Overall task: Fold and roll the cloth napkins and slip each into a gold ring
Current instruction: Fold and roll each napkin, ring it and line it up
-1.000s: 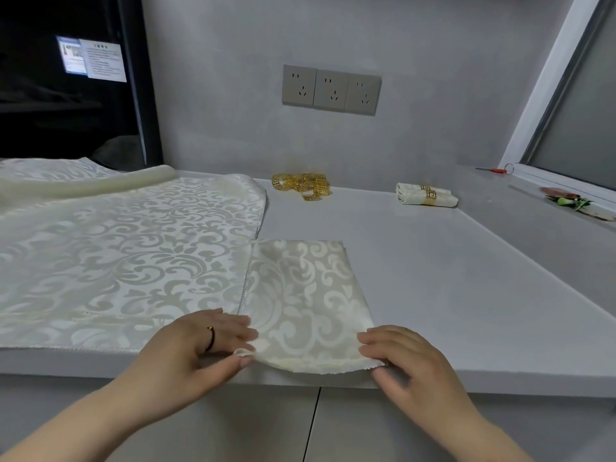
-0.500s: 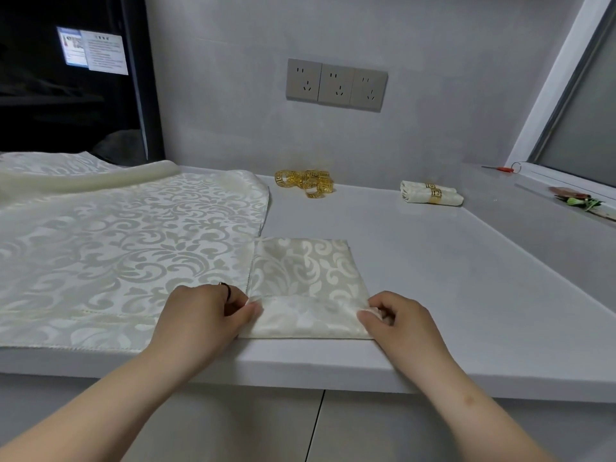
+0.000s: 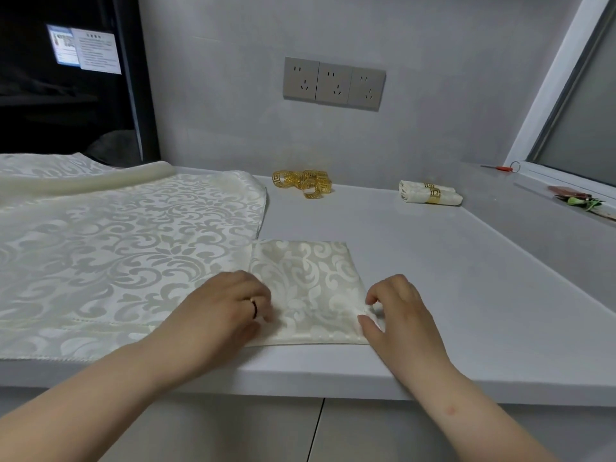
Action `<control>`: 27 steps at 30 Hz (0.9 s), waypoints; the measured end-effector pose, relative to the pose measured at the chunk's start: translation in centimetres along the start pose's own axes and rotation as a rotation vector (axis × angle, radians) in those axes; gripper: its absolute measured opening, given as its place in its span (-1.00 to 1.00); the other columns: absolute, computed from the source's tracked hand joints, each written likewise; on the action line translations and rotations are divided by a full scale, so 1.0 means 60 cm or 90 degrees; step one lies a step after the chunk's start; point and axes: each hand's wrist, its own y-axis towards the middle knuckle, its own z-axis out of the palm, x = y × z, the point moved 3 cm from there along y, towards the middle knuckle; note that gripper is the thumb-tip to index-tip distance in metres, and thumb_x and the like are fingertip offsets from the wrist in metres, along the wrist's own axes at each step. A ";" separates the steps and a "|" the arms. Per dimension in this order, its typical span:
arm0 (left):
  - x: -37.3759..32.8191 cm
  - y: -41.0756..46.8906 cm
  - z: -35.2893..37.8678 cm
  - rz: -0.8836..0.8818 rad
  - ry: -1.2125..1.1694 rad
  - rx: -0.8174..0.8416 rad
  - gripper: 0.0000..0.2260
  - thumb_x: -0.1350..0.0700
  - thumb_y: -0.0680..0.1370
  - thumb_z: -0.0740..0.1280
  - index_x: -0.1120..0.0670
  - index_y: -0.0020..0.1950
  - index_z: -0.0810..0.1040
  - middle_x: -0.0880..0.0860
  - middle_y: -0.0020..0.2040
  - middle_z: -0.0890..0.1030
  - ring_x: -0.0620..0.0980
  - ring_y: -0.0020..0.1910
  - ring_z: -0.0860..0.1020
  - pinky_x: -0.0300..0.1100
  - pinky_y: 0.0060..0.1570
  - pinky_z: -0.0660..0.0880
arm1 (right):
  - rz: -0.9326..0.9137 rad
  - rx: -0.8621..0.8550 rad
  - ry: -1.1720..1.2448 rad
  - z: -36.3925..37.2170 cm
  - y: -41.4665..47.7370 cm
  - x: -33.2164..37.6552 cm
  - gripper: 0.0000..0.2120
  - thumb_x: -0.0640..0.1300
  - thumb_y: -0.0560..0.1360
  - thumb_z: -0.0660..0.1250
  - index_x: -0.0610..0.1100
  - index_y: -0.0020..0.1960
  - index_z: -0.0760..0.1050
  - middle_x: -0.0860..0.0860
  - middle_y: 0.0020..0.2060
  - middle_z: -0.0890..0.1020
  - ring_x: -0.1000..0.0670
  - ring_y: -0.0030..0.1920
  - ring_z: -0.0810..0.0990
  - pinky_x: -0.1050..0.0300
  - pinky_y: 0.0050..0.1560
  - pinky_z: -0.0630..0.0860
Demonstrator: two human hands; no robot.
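A folded cream damask napkin [image 3: 306, 281] lies near the front edge of the grey counter [image 3: 466, 295]. Its near edge is turned over into a low roll. My left hand [image 3: 230, 305] grips the roll's left end with curled fingers. At the roll's right end my right hand [image 3: 396, 305] pinches the cloth between thumb and fingers. A pile of gold rings [image 3: 305, 183] sits at the back by the wall. To its right lies a finished rolled napkin [image 3: 430, 193] in a gold ring.
Large unfolded cream napkins [image 3: 110, 248] cover the counter's left half. A wall socket strip [image 3: 333, 83] is above the rings. On the window sill at the right lie a small red tool [image 3: 500, 167] and some green and pink bits [image 3: 580, 200].
The napkin's near edge, flat at the counter's edge a second ago, has been turned over and rolled away from me. Both hands moved forward with it.
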 end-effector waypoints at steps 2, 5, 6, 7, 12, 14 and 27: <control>0.001 -0.005 0.006 0.029 0.007 0.006 -0.65 0.04 0.54 0.12 0.03 -0.30 0.64 -0.11 -0.29 0.62 -0.17 -0.22 0.43 -0.34 -0.31 0.44 | -0.112 -0.015 -0.021 0.004 0.000 -0.001 -0.87 -0.31 0.19 0.36 -0.13 -0.34 0.45 0.04 -0.34 0.49 0.08 -0.24 0.39 0.40 -0.36 0.24; 0.006 -0.018 0.004 -0.008 -0.021 0.021 -0.42 -0.10 0.63 -0.11 -0.02 -0.19 0.68 -0.18 -0.21 0.65 -0.24 -0.20 0.52 -0.42 -0.34 0.47 | -0.196 0.032 0.002 0.006 -0.004 -0.016 -0.86 -0.20 0.35 0.25 -0.11 -0.33 0.56 0.08 -0.37 0.59 0.09 -0.22 0.38 0.33 -0.16 0.34; 0.009 -0.022 0.004 -0.018 -0.035 0.039 -0.42 -0.15 0.62 -0.11 -0.03 -0.15 0.68 -0.19 -0.18 0.65 -0.25 -0.14 0.51 -0.45 -0.30 0.46 | -0.206 0.050 0.009 0.003 -0.008 -0.021 -0.80 -0.15 0.38 0.21 -0.11 -0.29 0.60 0.08 -0.33 0.63 0.10 -0.20 0.41 0.34 -0.13 0.36; 0.011 -0.026 0.002 -0.030 -0.048 0.061 -0.43 -0.21 0.60 -0.10 -0.04 -0.13 0.68 -0.20 -0.15 0.65 -0.26 -0.07 0.49 -0.49 -0.25 0.44 | -0.222 0.059 0.015 0.002 -0.010 -0.026 -0.76 -0.11 0.40 0.19 -0.11 -0.24 0.63 0.09 -0.28 0.66 0.11 -0.16 0.44 0.36 -0.10 0.38; 0.016 -0.027 0.000 -0.042 0.005 0.070 -0.51 -0.31 0.49 0.02 -0.09 -0.15 0.66 -0.30 -0.14 0.62 -0.29 -0.01 0.44 -0.53 -0.21 0.42 | -0.137 0.207 0.137 -0.005 -0.017 -0.047 -0.24 0.50 0.32 0.01 -0.04 0.12 0.59 0.39 0.07 0.45 0.42 0.12 0.30 0.63 0.15 0.14; 0.019 -0.023 0.003 -0.053 -0.006 0.057 -0.64 -0.21 0.39 0.16 -0.06 -0.16 0.67 -0.27 -0.19 0.63 -0.28 -0.06 0.46 -0.50 -0.29 0.43 | -0.103 0.230 0.151 -0.004 -0.017 -0.053 -0.19 0.54 0.22 0.05 -0.01 0.15 0.57 0.47 0.04 0.35 0.55 0.12 0.23 0.63 0.13 0.15; 0.076 0.035 0.007 -0.400 -0.341 0.040 -0.83 0.13 0.49 0.35 -0.16 -0.17 0.49 -0.18 -0.25 0.55 -0.37 -0.24 0.50 -0.54 -0.25 0.38 | 0.206 0.180 0.343 0.012 0.055 -0.046 -0.86 -0.09 0.50 0.29 0.01 -0.22 0.56 -0.06 -0.17 0.65 0.02 -0.18 0.56 0.31 -0.21 0.39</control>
